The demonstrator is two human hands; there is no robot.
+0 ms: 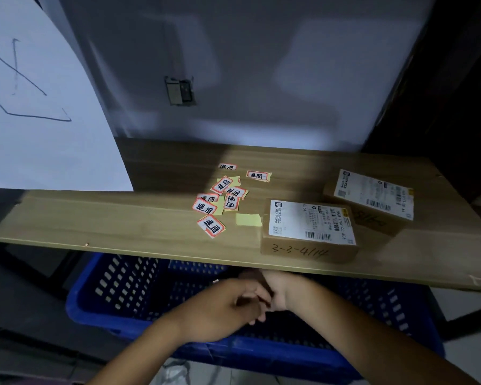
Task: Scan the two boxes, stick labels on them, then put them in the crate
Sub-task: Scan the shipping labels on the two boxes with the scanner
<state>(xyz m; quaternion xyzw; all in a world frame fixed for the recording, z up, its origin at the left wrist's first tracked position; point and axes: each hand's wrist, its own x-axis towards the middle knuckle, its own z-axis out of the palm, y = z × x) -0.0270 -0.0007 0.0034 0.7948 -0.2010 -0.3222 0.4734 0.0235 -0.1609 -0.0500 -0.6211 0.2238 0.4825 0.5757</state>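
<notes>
so the wooden shelf board (pixel 122 218) is the reference for everything here. biggest thing apart from it is the blue crate (pixel 100 295), sitting under the board's front edge, and as far as i can see inside, nothing's in it, though part of it is hidden by the board and the arms.

on the board, toward its right end, the near box (pixel 308 232) with "3-3-4114" handwritten on its front sits close to the front edge, and the far box (pixel 372 201) is just behind and right of it. both only show their white shipping labels, no red-bordered sticker on either that i can see. the pile of red-bordered stickers (pixel 222 198) is loose on the middle of the board, left of the boxes.

below the board's front edge, over the crate, the left hand (pixel 225 309) and right hand (pixel 272 293) are touching each other, fingers bunched together. can't tell if they're holding something small.

my read: basically nothing's done yet. scanning can't be confirmed, labelling and crating both remain.
</notes>
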